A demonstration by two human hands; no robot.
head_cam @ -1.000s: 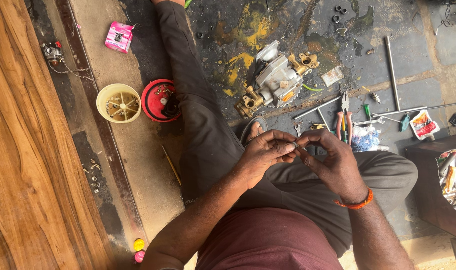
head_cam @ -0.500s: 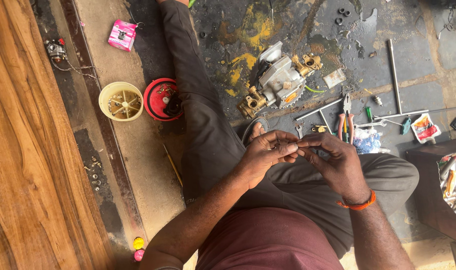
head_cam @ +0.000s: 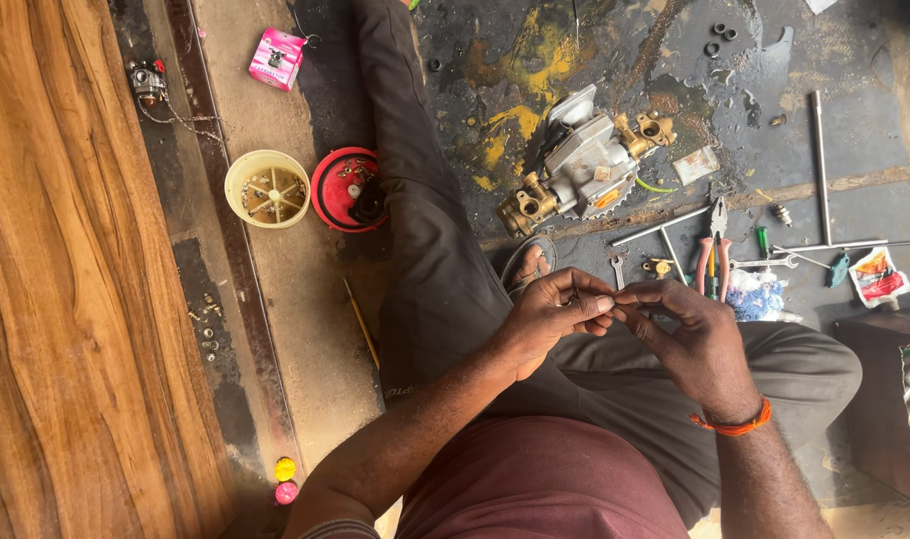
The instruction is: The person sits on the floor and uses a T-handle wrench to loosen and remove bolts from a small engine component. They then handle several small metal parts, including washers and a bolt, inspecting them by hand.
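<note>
Hands meet at frame centre, above the lap, much as they did half a second ago; the view has shifted slightly, so the floor clutter sits a little lower in the frame than before. The left hand [head_cam: 550,311] and right hand [head_cam: 689,334] are fingertip to fingertip, both pinching a tiny part [head_cam: 607,302] that is too small to make out. It lies right between the two thumbs and forefingers, touching both. Earlier the fingers overlapped more; now the tips are drawn out a bit, the left forefinger extended toward the right hand. An orange band [head_cam: 736,423] circles the right wrist.

Above the hands, on the stained floor, lies a metal carburettor [head_cam: 590,160] with brass fittings. To its right lie pliers [head_cam: 716,245] with red handles and long rods [head_cam: 820,165]. In the upper left stand a cream cup [head_cam: 266,188] and a red lid [head_cam: 345,190] just beside each other, with a pink box [head_cam: 276,58] above them.
</note>
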